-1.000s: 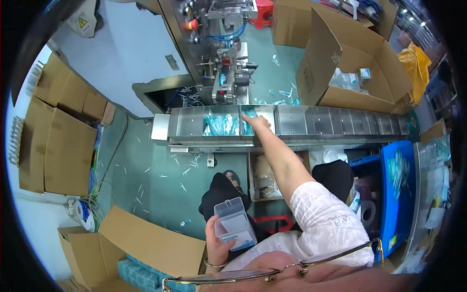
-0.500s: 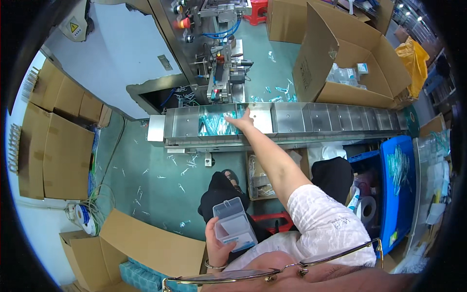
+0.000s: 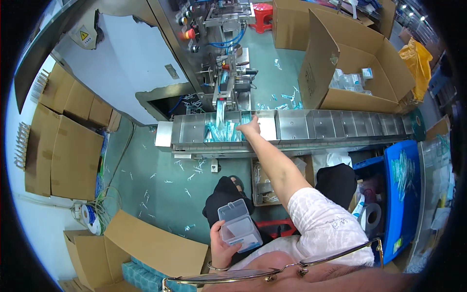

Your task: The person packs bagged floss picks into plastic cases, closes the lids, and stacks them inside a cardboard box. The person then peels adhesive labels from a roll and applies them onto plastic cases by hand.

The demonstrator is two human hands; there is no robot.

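Note:
My left hand [image 3: 224, 247], low in the view by my lap, holds a clear plastic box [image 3: 239, 227] with its lid hanging open. A flat white and blue piece lies in the bottom of that box. Across the conveyor wall reaches my right hand [image 3: 250, 128], thumb and fingers closed round a bunch of slim teal-and-clear packets [image 3: 245, 118] in a metal compartment. Just left of it, another compartment holds a heap of similar packets [image 3: 224, 133]. Above this heap a packet [image 3: 220, 113] hangs down from the machine outlet.
The metal conveyor [image 3: 295, 124] with its row of compartments runs across in front of me. Beyond it are the packing machine [image 3: 228, 73] and a big carton [image 3: 362, 92] holding clear boxes. A blue bin [image 3: 401, 194] stands right, an open carton [image 3: 155, 243] lower left. White floss picks litter the floor.
The whole view has shifted slightly. A packet now hangs at the machine outlet above the heap. My right hand has closed further round the bunch; my left hand still holds the box.

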